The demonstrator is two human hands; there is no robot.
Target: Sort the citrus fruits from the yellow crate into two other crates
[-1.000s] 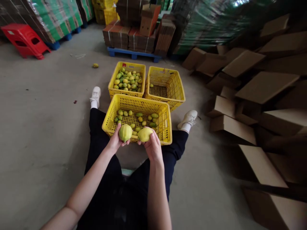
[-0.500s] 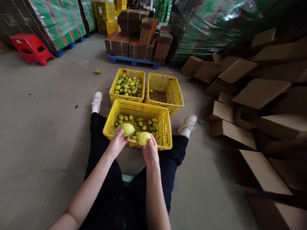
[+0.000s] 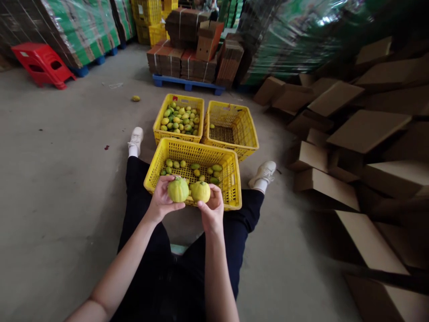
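My left hand point(image 3: 161, 200) is closed around a greenish-yellow lemon point(image 3: 178, 190), its end turned up toward me. A yellower lemon point(image 3: 200, 192) sits in the fingers of my right hand point(image 3: 213, 206), side by side with the first. Both are held above the near edge of a yellow plastic crate point(image 3: 235, 179) between my legs. Inside that crate lie several green and yellow lemons point(image 3: 176, 164), in loose groups on the slotted bottom; my hands hide part of them.
Behind stand a yellow crate point(image 3: 157, 123) filled with lemons and another crate point(image 3: 253, 134) with a lemon in its corner. A stray lemon point(image 3: 135, 98) lies on the floor. Cardboard boxes point(image 3: 365, 129) heap up at right. A red stool point(image 3: 43, 65) and a blue pallet point(image 3: 187, 84) are farther back.
Both hands have turned the lemons from lying sideways to end-on toward me. The lemons remain in my hands, close together. The view has shifted slightly.
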